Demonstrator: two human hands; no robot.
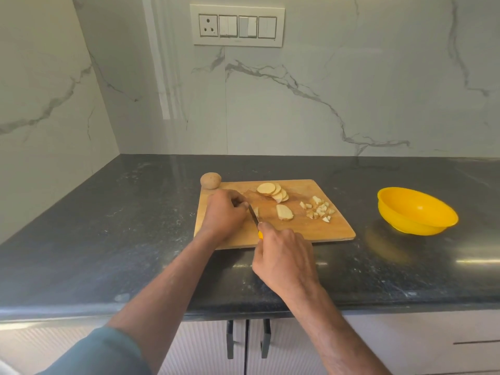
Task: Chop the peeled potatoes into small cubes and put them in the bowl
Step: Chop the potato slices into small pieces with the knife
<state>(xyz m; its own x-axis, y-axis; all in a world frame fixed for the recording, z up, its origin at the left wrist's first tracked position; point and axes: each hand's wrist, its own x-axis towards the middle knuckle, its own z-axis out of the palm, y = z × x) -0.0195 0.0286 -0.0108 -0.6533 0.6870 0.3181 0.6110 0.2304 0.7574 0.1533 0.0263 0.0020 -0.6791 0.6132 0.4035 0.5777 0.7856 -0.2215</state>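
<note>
A wooden cutting board (pixel 319 228) lies on the dark counter. My left hand (pixel 226 212) curls over a potato piece (pixel 256 211) at the board's left side, mostly hiding it. My right hand (pixel 284 257) grips a yellow-handled knife (pixel 254 216), its blade against that piece. A stack of round potato slices (pixel 272 191) sits at the board's back, one single slice (pixel 284 212) lies mid-board, and several small cubes (pixel 318 211) are piled to the right. The yellow bowl (pixel 416 213) stands to the right of the board, with nothing visible in it.
A whole potato (pixel 210 180) rests on the counter at the board's back left corner. Marble walls close off the back and left. A switch panel (pixel 237 25) is on the back wall. Cabinet handles (pixel 247 338) sit below the counter's front edge.
</note>
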